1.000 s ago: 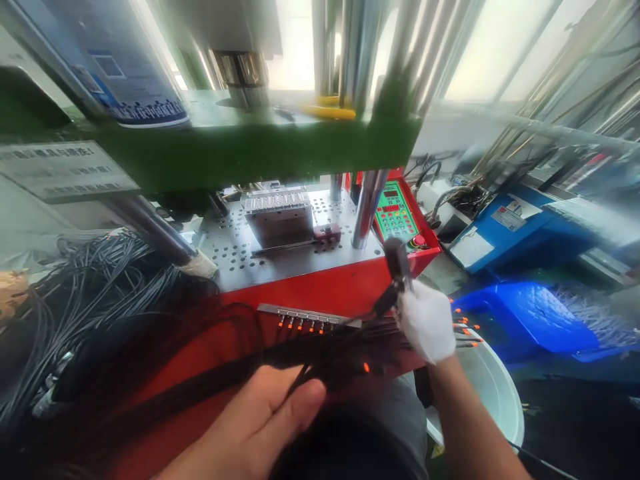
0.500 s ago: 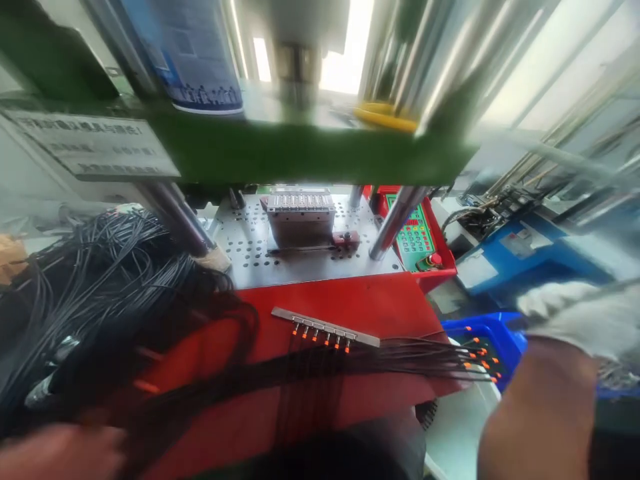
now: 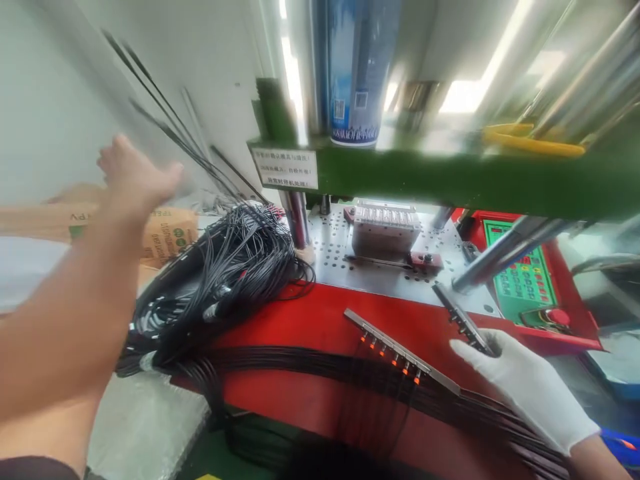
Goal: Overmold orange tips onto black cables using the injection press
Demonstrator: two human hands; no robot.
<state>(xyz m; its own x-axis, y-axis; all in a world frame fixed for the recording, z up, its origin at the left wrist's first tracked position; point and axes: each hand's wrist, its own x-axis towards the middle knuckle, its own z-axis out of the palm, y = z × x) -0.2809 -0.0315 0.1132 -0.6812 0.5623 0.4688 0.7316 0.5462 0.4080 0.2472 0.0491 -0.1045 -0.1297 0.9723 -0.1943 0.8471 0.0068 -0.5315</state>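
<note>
My left hand (image 3: 137, 170), bare and a little blurred, reaches out at the far left with thumb and fingers apart and nothing in it. Just right of it, several black cables (image 3: 175, 127) rise in the air above a heap of black cables (image 3: 240, 260). My right hand (image 3: 525, 380), in a white glove, grips the lower end of a narrow metal bar (image 3: 463, 320) with small fittings along its edge. Left of that hand, a second metal bar (image 3: 400, 347) lies on the red bench; orange-tipped cable ends are set along it.
A press with a green beam (image 3: 400, 173) spans the bench (image 3: 290, 400). Under it a metal mould block (image 3: 385, 227) stands on a perforated plate (image 3: 330, 267). A control panel (image 3: 525, 273) is at right, a carton (image 3: 170, 233) at left. A cable bundle (image 3: 290, 360) crosses the bench.
The view has swung left. My left hand has gone from the lower left up and outward. My right hand has come in over the bench and now holds a metal bar.
</note>
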